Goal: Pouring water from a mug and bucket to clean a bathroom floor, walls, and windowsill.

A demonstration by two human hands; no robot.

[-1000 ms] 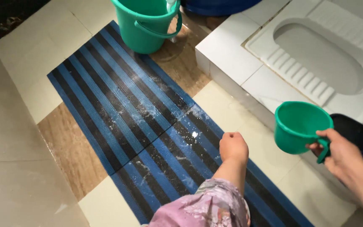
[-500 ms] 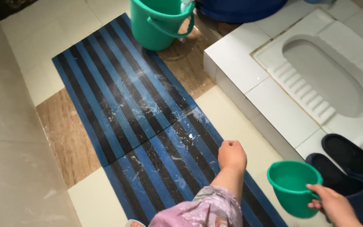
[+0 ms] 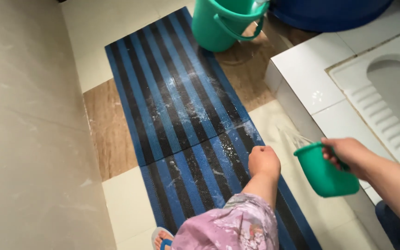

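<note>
My right hand [image 3: 346,155] grips the handle of a small green mug [image 3: 325,171], tipped to the left, with water streaming from its rim toward the floor. My left hand [image 3: 264,161] is a closed fist held just above the blue and black striped floor mat [image 3: 177,106], with nothing visible in it. The mat lies in two joined pieces and shows wet, whitish soapy patches near its middle. A pink floral sleeve covers my left arm.
A green bucket [image 3: 218,23] stands at the mat's far end beside a large blue tub [image 3: 329,11]. A raised white tiled step with a squat toilet pan [image 3: 394,97] is on the right. A wall [image 3: 19,139] runs along the left. My sandalled foot [image 3: 163,238] shows at the bottom.
My right hand has lifted the green mug and tipped it left, so water now pours out. The view has shifted right and the dark slippers have gone out of sight. The left fist stays put.
</note>
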